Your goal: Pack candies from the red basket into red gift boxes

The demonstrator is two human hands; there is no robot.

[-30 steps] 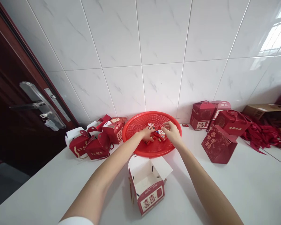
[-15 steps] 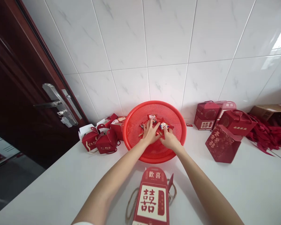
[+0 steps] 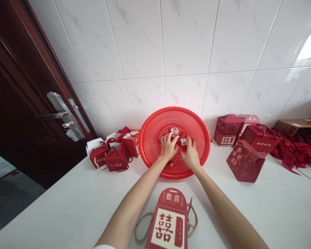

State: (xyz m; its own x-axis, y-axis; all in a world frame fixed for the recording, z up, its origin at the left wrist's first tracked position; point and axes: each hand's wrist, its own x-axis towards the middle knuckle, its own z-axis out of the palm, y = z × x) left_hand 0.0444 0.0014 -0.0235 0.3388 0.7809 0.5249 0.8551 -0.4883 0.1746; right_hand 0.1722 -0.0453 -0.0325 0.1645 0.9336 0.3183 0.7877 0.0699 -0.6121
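My left hand (image 3: 168, 147) reaches into a red plastic mesh basket (image 3: 144, 138), its curved fingers over some small wrapped candies. A pale patterned candy (image 3: 175, 130) shows just beyond its fingertips. My right hand (image 3: 191, 154) is in the basket too, thumb and fingers apart, beside a blue, white and red candy (image 3: 183, 141). I see nothing clearly gripped by either hand; items beneath the fingers are partly hidden. A small tan piece (image 3: 171, 164) lies lower in the basket. Between my forearms, near me, is a red gift box (image 3: 167, 224) with rope handles.
Several small red boxes (image 3: 116, 157) stand left of the basket. More red boxes (image 3: 246, 159) are stacked on the right, near red ribbon (image 3: 295, 152) and a cardboard box (image 3: 292, 125). A tiled wall (image 3: 186, 90) rises behind; a dark door (image 3: 20, 86) is at left.
The basket has shifted slightly right and its far side is a little higher in view. My hands have moved within it, and the tan piece now shows below the left hand.
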